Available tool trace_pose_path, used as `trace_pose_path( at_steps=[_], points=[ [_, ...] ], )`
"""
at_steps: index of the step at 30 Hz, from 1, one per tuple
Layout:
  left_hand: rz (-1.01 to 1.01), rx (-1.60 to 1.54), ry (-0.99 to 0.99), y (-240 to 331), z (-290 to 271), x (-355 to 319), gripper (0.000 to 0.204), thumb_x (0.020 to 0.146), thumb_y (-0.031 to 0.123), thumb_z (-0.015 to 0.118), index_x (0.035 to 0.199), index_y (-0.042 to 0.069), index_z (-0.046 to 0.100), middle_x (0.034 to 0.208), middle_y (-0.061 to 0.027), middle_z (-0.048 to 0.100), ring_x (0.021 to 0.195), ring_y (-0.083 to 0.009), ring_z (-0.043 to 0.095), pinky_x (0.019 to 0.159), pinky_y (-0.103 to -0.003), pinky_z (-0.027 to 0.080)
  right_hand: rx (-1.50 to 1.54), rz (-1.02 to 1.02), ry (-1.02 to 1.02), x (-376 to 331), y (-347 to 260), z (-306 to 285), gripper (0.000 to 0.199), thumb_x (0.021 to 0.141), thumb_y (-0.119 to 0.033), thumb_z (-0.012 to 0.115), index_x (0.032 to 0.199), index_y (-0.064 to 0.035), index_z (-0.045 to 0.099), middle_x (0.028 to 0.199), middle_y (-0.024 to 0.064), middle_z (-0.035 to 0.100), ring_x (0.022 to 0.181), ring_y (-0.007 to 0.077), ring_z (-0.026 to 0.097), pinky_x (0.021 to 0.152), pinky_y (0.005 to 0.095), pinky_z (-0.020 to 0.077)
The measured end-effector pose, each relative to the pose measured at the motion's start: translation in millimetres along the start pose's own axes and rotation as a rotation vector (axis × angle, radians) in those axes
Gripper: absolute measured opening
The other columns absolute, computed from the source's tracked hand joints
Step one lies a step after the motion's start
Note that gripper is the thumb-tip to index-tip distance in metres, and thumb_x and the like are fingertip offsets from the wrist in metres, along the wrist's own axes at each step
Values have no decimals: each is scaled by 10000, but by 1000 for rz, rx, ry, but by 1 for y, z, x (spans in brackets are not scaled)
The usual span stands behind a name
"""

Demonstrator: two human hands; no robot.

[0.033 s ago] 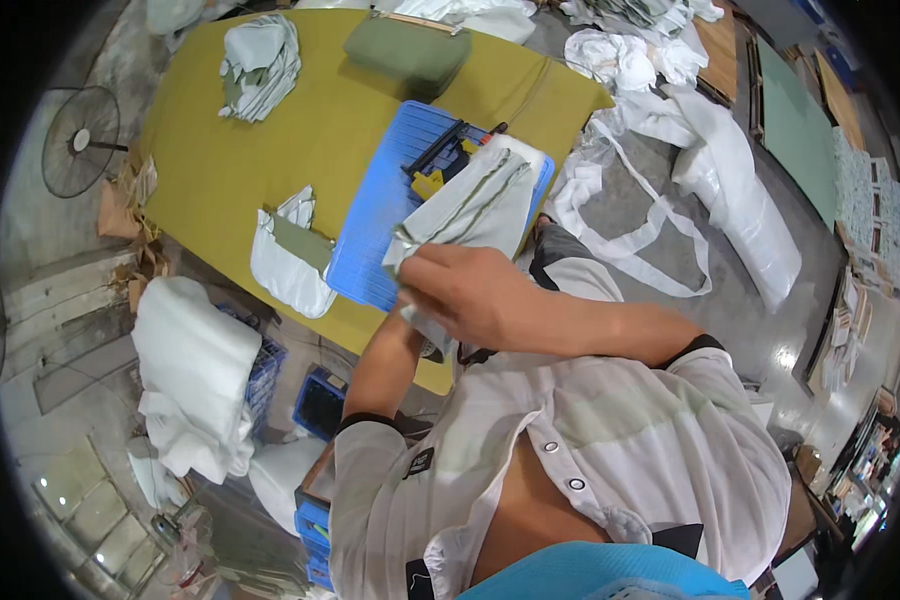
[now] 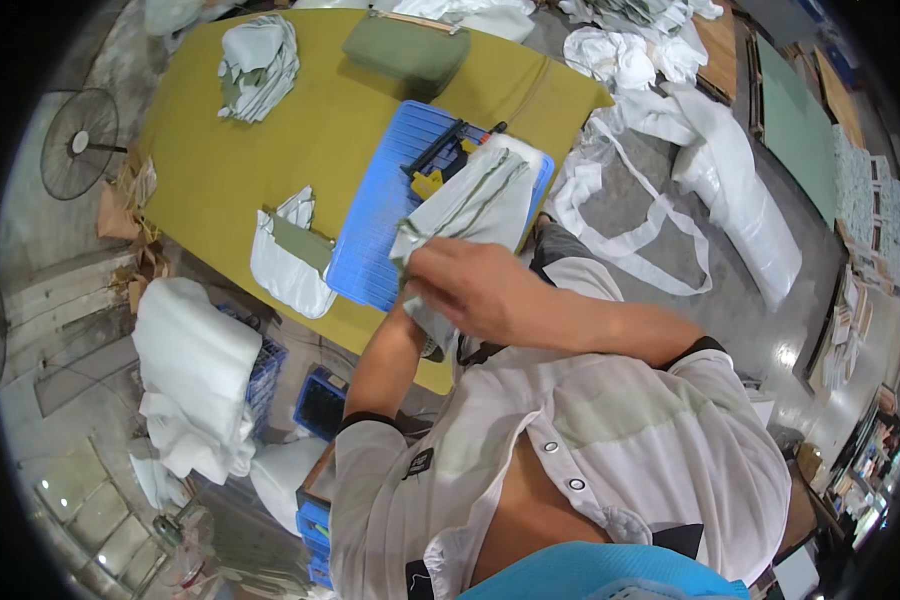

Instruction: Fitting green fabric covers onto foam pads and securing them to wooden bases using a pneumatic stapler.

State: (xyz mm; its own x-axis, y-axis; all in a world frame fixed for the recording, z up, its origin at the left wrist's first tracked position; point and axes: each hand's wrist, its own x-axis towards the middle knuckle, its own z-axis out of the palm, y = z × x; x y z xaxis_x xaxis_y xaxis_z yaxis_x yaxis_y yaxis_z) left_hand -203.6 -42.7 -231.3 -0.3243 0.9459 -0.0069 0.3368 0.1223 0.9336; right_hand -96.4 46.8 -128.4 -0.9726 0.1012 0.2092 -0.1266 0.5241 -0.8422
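My right hand (image 2: 475,290) covers most of what I am working on: its fingers are clenched around the near end of a white cloth piece with green strips (image 2: 475,195), and the back of the hand blocks the spot where the cloth is pinched. My left hand I cannot really see; only the left forearm rises from below and ends behind the right hand and the cloth, so I cannot tell whether its fingers are closed or loose, though it seems to meet the same cloth from underneath. The cloth itself lies stretched from my hands up across the right part of a blue ridged board (image 2: 380,215), which rests on the yellow table (image 2: 220,160). A black tool with a yellow part (image 2: 435,160) sits on the board, half tucked under the cloth, and I cannot make out what kind it is. Counting the rest on the table: one flat white piece with a green patch (image 2: 288,255) just left of the board, one crumpled white bundle (image 2: 258,55) at the far left, one green cushion-like pad (image 2: 405,50) at the far edge. One fan (image 2: 78,142) stands off the table's left side, bent by the lens, and one white stack (image 2: 192,375) sits below the near edge.
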Motion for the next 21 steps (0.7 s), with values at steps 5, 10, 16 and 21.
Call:
trace_pose_path(
  at_steps=[5, 10, 16, 21],
  points=[
    [-81, -254, -51, -18, -1, 37, 571, 906, 276, 627, 1409, 40, 494, 1430, -157, 523, 1311, -302, 511, 1130, -414, 341, 175, 100, 210, -17, 22, -24, 166, 953, -97, 604, 1086, -3, 576, 939, 134, 620, 827, 268, 622, 756, 372, 511],
    [-149, -448, -78, -36, 6, 57, 592, 920, 293, 627, 1435, 44, 476, 1463, -149, 505, 1341, -292, 494, 1167, -416, 314, 734, 666, 392, -19, 68, -39, 150, 992, -179, 580, 911, -62, 535, 778, -31, 504, 720, 71, 489, 613, 254, 407],
    [154, 505, -110, -63, 35, 66, 609, 946, 258, 575, 1490, 41, 409, 1541, -164, 416, 1422, -276, 411, 1188, -420, 316, 1056, 635, 790, 7, 135, -34, 240, 992, -240, 609, 868, -55, 519, 759, -16, 504, 714, 76, 459, 630, 278, 408],
    [37, 661, -100, -48, 53, 71, 420, 904, 151, 517, 1288, -1, 599, 1199, -253, 632, 1072, -403, 624, 992, -493, 461, 90, 569, 633, 34, 180, -46, 334, 996, -301, 602, 887, 6, 528, 729, 163, 576, 687, 290, 569, 649, 416, 464]
  ],
)
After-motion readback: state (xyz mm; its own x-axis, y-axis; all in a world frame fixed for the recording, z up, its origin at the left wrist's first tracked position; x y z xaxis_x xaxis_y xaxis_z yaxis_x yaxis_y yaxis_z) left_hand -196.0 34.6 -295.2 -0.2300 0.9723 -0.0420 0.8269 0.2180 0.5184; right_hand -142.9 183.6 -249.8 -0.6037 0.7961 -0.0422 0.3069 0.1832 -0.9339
